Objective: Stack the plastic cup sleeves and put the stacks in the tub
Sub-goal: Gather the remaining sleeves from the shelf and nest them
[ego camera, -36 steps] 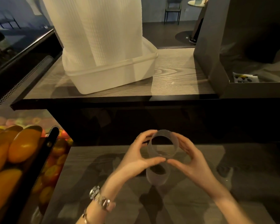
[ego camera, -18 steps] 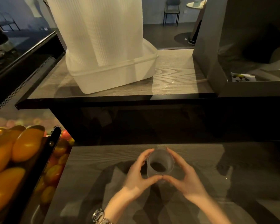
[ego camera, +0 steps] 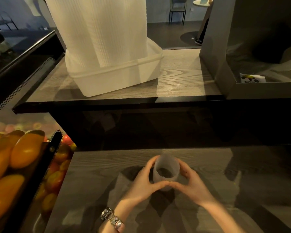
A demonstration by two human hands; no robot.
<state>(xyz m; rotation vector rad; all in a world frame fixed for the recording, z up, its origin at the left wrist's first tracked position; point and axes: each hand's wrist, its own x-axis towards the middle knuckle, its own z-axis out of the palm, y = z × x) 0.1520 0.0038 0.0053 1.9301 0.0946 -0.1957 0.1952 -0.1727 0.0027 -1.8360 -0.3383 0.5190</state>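
Left hand [ego camera: 142, 183] and right hand [ego camera: 191, 184] both grasp translucent cup sleeve [ego camera: 166, 171]; its base hidden behind thumbs. Tub [ego camera: 124, 78] stacks cut off above.

At the lower left of the frame, orange fruit [ego camera: 22, 150] lies piled beside a black perforated panel [ego camera: 45, 158]. A grey open-fronted box [ego camera: 225, 69] stands at the upper right on the wood-grain upper counter [ego camera: 180, 78]. A chair [ego camera: 177, 9] shows at top centre.
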